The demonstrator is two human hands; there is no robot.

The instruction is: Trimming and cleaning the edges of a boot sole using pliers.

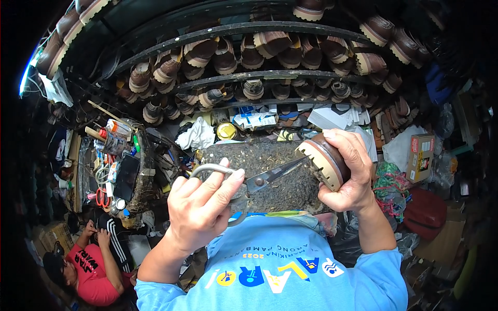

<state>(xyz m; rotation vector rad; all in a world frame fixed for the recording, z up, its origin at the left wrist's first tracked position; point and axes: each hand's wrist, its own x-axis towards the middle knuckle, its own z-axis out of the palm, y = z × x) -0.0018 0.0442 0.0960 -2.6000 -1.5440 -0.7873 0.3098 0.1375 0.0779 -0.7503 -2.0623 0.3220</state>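
My left hand [199,207] is closed on the handles of a large pair of metal shears [258,181], fingers through the loops. Their dark blades point up and to the right, with the tips at the sole edge of a brown leather shoe [332,159]. My right hand [348,168] grips that shoe from its right side, thumb below and fingers over the top. The shoe's cream, toothed sole faces left toward the blades. Both are held above a dark, rough-topped work block [233,153]; whether the blades touch the sole, I cannot tell.
Racks [249,78] of brown shoes with cream soles stand beyond the block. A yellow tin [226,131] and a white cloth [197,133] lie behind it. At left, a cluttered stand carries red scissors [102,197] and a phone [126,177]. A co-worker in red [98,274] sits lower left.
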